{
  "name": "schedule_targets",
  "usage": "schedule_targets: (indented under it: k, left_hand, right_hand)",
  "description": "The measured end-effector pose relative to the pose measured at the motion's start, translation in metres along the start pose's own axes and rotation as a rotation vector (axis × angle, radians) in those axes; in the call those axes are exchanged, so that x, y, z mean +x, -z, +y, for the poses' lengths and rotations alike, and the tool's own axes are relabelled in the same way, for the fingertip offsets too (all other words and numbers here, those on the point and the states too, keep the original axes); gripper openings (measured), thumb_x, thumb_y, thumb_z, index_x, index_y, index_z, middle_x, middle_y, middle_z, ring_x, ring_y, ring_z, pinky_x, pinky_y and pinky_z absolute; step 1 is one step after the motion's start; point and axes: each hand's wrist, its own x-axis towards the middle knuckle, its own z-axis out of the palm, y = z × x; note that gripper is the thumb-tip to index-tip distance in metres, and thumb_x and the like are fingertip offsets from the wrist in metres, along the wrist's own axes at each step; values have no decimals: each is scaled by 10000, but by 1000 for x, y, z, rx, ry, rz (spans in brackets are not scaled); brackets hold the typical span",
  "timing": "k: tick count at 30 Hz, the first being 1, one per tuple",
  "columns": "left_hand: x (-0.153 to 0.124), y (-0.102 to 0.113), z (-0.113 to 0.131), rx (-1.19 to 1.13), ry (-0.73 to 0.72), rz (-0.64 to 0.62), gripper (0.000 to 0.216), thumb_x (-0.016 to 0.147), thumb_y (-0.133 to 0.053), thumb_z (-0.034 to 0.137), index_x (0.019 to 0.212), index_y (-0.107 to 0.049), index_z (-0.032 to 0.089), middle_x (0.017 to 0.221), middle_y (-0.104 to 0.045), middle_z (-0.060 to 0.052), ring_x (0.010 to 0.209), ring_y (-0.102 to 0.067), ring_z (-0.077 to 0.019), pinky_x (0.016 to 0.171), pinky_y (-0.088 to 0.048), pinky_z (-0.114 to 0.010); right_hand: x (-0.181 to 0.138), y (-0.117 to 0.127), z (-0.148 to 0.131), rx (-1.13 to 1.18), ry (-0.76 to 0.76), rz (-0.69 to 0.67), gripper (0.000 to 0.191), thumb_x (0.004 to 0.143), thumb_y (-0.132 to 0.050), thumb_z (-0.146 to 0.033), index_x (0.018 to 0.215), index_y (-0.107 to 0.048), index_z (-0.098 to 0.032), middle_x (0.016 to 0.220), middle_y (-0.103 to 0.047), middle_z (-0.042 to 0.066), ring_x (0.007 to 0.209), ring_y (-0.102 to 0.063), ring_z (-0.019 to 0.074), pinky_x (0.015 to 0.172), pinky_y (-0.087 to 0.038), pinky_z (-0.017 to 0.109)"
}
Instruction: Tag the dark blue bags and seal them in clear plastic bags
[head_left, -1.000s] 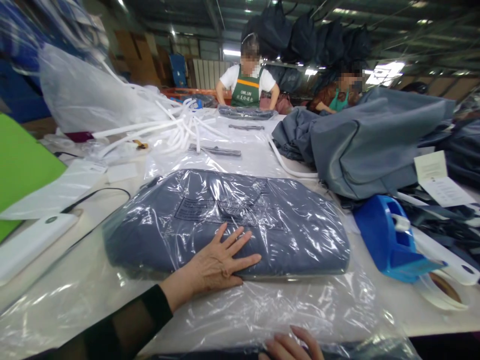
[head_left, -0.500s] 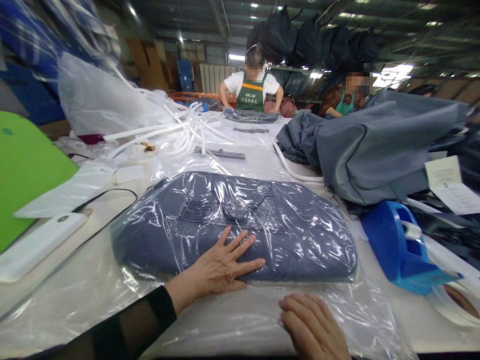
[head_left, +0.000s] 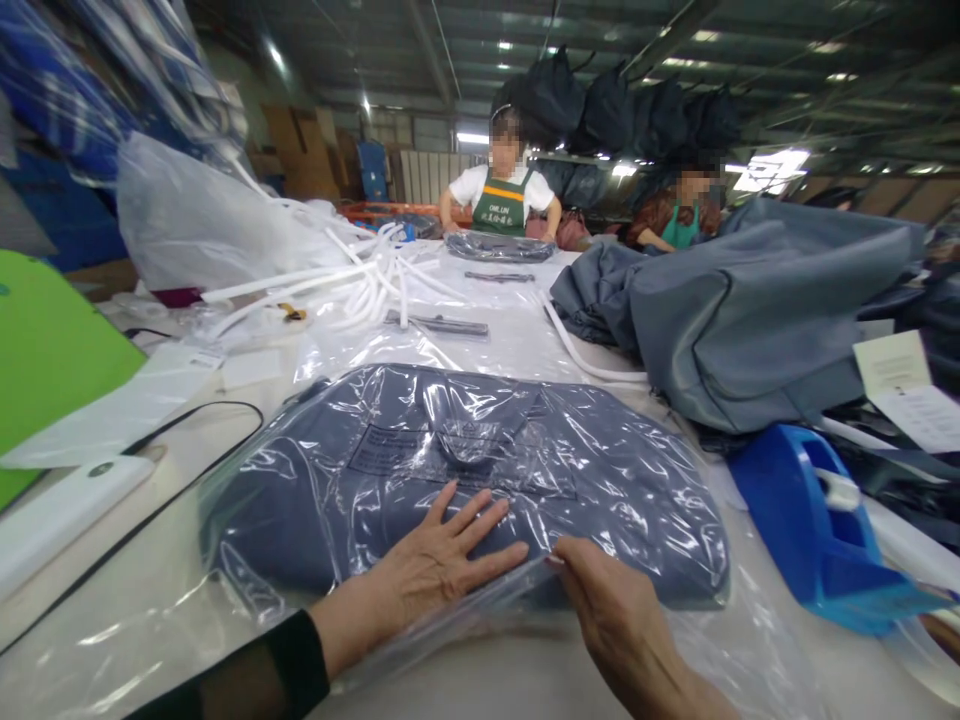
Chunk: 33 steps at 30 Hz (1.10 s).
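Observation:
A folded dark grey bag inside a clear plastic bag point(head_left: 480, 470) lies on the white table point(head_left: 187, 420) in front of me. My left hand point(head_left: 435, 565) rests flat on its near edge, fingers spread. My right hand point(head_left: 619, 615) is beside it on the right, fingers closed on the loose plastic flap point(head_left: 480, 600) and lifting it up over the near edge of the package.
A blue tape dispenser point(head_left: 814, 525) stands at the right. Behind it lies a pile of grey bags point(head_left: 750, 310) with paper tags. White cords point(head_left: 360, 275) and a plastic sack lie at the back left, a green sheet point(head_left: 45, 350) at the left. Two people work at the far end.
My right hand came up from the table's near edge, took the plastic flap and raised it toward the package. My left hand stayed pressed on the package.

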Motion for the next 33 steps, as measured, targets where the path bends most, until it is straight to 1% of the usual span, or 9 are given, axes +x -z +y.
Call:
schedule_targets:
  k: [6,11,16,21,23,26,28,31,33]
  left_hand:
    - [-2,-2,0,-81,115,280,550,904,-308,607,1126,-534,158,1300,-495,-159,1281,-337,-301,1078,-94,-512]
    - [-3,3,4,-272,123,373,457,950,-276,515,879,-583,183,813,-578,-40,805,-491,-170,767,-317,-323]
    - [-1,5,-7,-594,106,187,584,878,-312,658,788,-614,166,643,-544,-16,626,-440,-132,606,-283,-291]
    - [0,38,-33,-1228,253,-306,434,892,-435,543,966,-680,192,832,-657,-14,776,-576,-148,714,-407,-233]
    - [1,54,-40,-1305,380,-389,383,902,-424,485,1013,-652,198,938,-653,-12,860,-582,-162,763,-423,-236]
    - [1,73,-39,-1298,437,-378,406,919,-327,483,1031,-604,208,1021,-619,-13,954,-559,-181,846,-411,-264]
    - [1,83,-30,-1229,441,-410,412,857,-430,548,1039,-581,211,1000,-609,-13,933,-566,-200,817,-421,-285]
    - [-2,87,-9,-874,549,-468,463,637,-745,455,973,-556,198,964,-591,-15,892,-560,-228,776,-421,-325]
    - [-7,82,6,-612,606,-479,378,620,-768,283,906,-540,188,996,-572,-30,913,-540,-242,789,-415,-363]
  right_hand:
    - [2,-3,1,2,8,-2,164,978,-330,-191,942,-490,-202,662,-534,-39,515,-527,95,501,-371,209]
    - [2,-5,-1,29,-15,10,197,984,-301,-210,905,-482,-208,609,-513,-53,470,-510,95,467,-354,206]
    - [0,-9,5,147,-165,-35,157,969,-350,-240,878,-478,-225,572,-544,-74,462,-545,79,461,-379,165]
    - [5,-8,9,287,-364,-80,231,956,-312,-377,860,-472,-241,575,-579,-63,443,-562,96,456,-408,181]
    - [7,-5,9,316,-453,-142,271,940,-296,-436,849,-464,-244,605,-590,-49,458,-570,107,479,-421,201]
    - [10,-3,8,342,-555,-234,312,918,-261,-489,842,-444,-248,618,-579,-38,490,-576,130,519,-431,236]
    - [12,-3,8,350,-594,-281,327,906,-248,-512,824,-426,-251,605,-561,-36,503,-574,146,537,-430,255]
    - [16,-3,9,362,-627,-336,335,895,-244,-532,818,-412,-253,603,-548,-35,490,-561,154,533,-421,265]
    - [17,-4,11,377,-636,-356,334,894,-247,-536,822,-411,-254,598,-539,-38,479,-558,154,524,-419,262]
